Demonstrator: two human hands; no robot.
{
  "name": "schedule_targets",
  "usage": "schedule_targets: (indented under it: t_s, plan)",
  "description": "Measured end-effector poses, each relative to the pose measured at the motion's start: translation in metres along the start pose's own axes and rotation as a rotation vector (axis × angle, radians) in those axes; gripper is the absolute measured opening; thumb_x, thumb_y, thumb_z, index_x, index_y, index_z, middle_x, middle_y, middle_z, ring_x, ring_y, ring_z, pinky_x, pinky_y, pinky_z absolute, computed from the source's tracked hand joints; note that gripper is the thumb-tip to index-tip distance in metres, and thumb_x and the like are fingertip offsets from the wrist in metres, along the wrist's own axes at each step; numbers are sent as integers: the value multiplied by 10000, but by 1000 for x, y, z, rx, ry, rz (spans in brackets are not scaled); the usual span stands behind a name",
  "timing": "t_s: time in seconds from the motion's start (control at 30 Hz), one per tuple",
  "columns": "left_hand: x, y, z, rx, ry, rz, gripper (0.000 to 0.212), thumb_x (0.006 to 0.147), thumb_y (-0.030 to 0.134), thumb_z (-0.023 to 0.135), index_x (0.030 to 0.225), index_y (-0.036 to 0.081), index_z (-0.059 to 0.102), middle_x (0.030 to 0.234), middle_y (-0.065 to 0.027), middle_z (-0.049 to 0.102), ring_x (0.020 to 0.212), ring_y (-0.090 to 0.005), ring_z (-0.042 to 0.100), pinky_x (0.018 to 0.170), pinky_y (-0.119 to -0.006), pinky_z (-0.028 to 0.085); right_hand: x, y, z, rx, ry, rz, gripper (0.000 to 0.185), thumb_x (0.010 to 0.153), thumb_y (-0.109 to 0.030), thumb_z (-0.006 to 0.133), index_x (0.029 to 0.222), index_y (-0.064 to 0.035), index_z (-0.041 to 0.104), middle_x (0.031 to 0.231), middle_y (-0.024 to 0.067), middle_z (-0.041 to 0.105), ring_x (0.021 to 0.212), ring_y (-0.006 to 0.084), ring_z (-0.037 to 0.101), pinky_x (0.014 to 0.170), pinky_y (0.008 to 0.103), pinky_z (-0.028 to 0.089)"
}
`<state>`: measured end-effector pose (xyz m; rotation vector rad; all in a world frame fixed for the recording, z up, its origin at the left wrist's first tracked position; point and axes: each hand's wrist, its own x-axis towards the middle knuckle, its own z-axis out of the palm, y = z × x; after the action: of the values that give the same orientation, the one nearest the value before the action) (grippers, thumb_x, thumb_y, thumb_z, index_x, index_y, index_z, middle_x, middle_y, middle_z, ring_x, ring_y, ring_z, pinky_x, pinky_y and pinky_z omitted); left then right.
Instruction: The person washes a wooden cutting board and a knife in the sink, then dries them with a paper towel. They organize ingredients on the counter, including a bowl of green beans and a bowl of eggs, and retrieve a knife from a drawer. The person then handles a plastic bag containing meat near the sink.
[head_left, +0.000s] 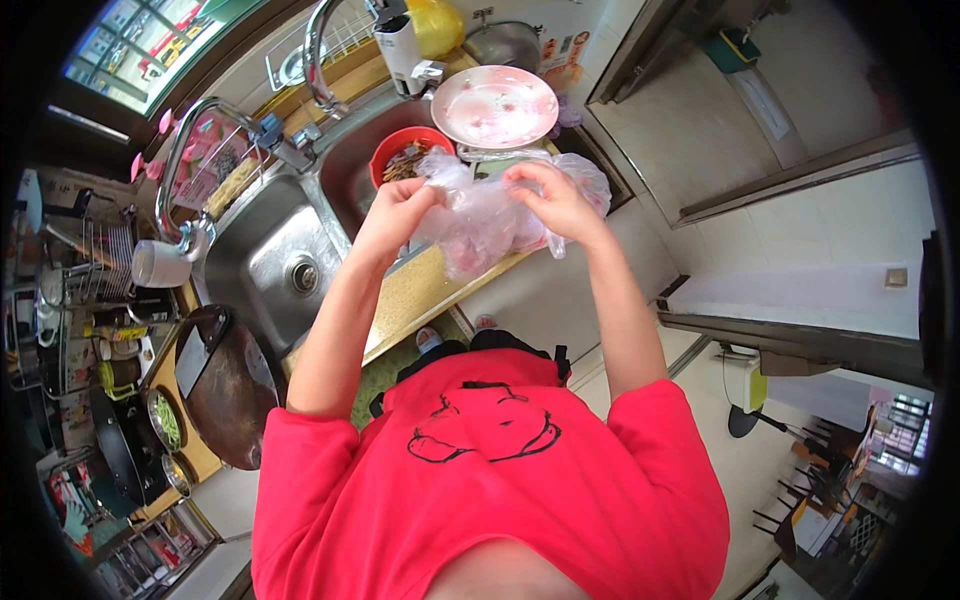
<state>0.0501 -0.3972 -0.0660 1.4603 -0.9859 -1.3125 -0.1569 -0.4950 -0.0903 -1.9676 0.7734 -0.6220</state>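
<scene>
My left hand (401, 206) and my right hand (555, 199) both pinch a clear plastic bag (480, 225) between thumb and fingers, one at each side of it. The bag hangs above the counter at the right end of the sink; something pinkish shows through its lower part, too blurred to identify. Beyond my left hand a red basin (427, 136) holds water and brown pieces that I cannot identify. A white plate with pink flower patterns (495, 106) lies behind the bag. Another plastic bag (585, 180) rests just right of my right hand.
A steel sink basin (255, 240) with a curved faucet (176, 165) is on the left. Near it lie a large wok (225, 390) and a bowl of green vegetables (163, 420). A yellow plastic bag (435, 28) sits at the back. The counter edge (412, 307) runs before me.
</scene>
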Motion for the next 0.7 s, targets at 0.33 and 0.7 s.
schedule_targets:
  t_s: [0.33,0.7]
  plan:
    - [-42,-34,-20,-28,100,-62,233,716,155,549,874,-13,584,739,-48,590,657,-139,536,643,-267,421,-9,-30,105,-403,4,-148,449,619,-288,685,961,-57,509,1009,110,541,1005,266,497,971,518,243]
    - [-36,-26,-65,1074,297,477,234,611,131,608,812,32,540,706,-142,585,699,-309,565,667,-388,398,-6,-31,94,-293,-133,-121,265,693,-282,646,817,-61,572,805,81,599,821,247,574,1001,519,202]
